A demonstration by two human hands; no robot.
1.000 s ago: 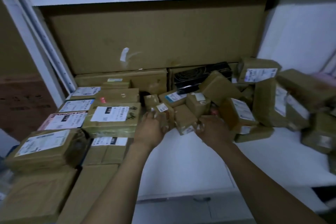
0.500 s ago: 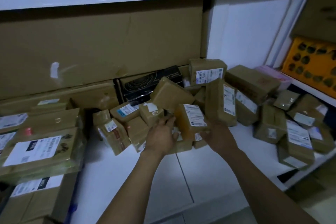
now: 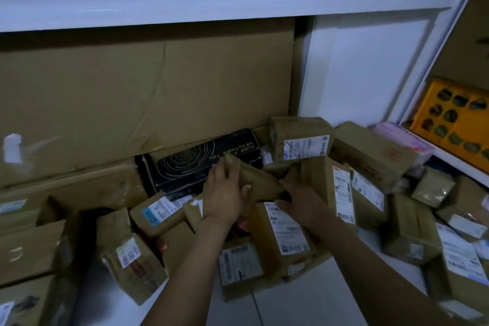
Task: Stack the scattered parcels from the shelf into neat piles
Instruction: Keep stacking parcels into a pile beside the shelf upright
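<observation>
Two forearms [image 3: 185, 267], bare right down to the lower edge of the frame, end in a bare left hand [image 3: 225, 200] and right hand [image 3: 304, 208]; the fingernails [image 3: 247, 188] are cut short

You see brown parcels [image 3: 287, 233] with white labels — a black box [image 3: 185, 167] with pale concentric rings, an orange-yellow crate [image 3: 455, 119].

The left hand [image 3: 225, 198] and right hand [image 3: 299, 206] apparently grip one brown parcel [image 3: 260, 180]

We read "PURE" and "HEALTHIER YOU" (upside down to us) on the black box [image 3: 185, 167]; the labels [image 3: 342, 193] on the parcels [image 3: 296, 127] are too blurred.
</observation>
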